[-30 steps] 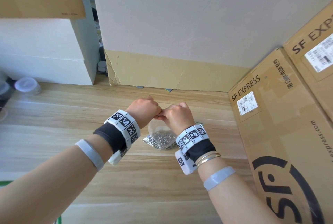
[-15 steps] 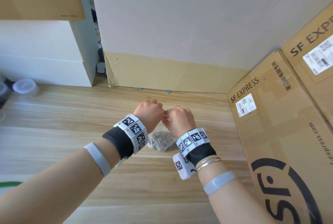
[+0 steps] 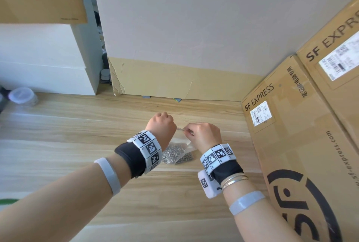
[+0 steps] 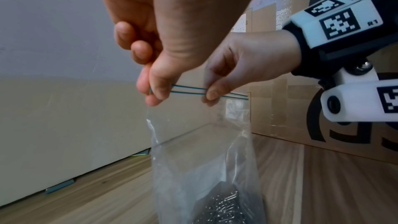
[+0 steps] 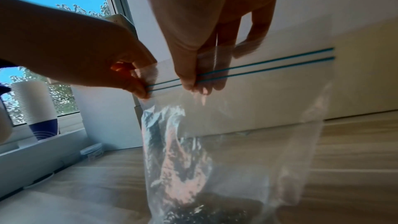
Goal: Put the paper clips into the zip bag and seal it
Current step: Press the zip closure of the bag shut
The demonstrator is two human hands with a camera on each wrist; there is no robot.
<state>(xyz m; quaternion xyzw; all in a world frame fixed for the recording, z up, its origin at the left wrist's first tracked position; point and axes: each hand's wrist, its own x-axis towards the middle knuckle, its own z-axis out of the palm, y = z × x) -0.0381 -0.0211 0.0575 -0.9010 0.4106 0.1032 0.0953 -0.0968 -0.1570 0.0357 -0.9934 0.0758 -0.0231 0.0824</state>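
The paper clips (image 3: 175, 153) already lie heaped in the bottom of the zip bag (image 4: 204, 159), which hangs upright at the centre of the head view with its lower end on or just above the wooden surface (image 3: 77, 134); which of the two cannot be told. What appears left is the sealing. The left hand (image 3: 160, 126) pinches the blue double strip (image 5: 258, 67) at one end of the bag's mouth, and the right hand (image 3: 204, 134) pinches the same strip just beside it, thumb in front and fingers behind the film. From the right wrist view the strip runs on untouched toward the right of the frame, so most of the closure probably still needs pressing. SF Express cartons (image 3: 301, 134) fill the right of the head view, a large pale box (image 3: 194, 37) stands behind, and a clear lidded tub (image 3: 22, 96) sits at far left; none appears to block the hands.
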